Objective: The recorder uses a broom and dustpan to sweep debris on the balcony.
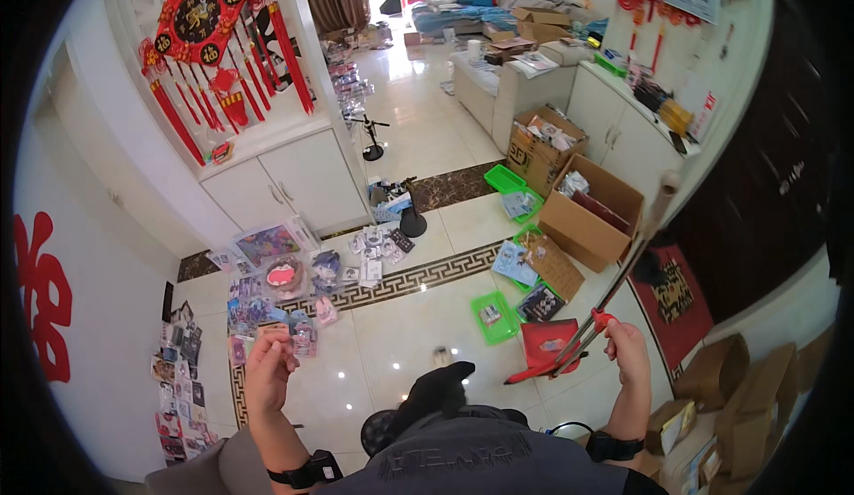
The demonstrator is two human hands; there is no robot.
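Note:
My right hand [628,353] is closed at the red clip of a long-handled dustpan and broom set. Its red dustpan [544,339] is low over the tiles, and the metal pole [626,264] slants up to the right. A red and black broom head [534,372] lies across the dustpan's near edge. To the left, my left hand [269,372] is raised with curled fingers. A small pinkish-brown flat piece [274,328] shows at its fingertips, too small to name. Packaged goods [285,273] lie on the floor beyond that hand.
Green trays [495,317] and an open cardboard box [591,212] stand ahead of the dustpan. A black stand [412,219] is near the white cabinet [276,184]. Brown cartons [756,397] crowd the right, by a red doormat [672,304]. Cards and packets [182,379] line the left wall.

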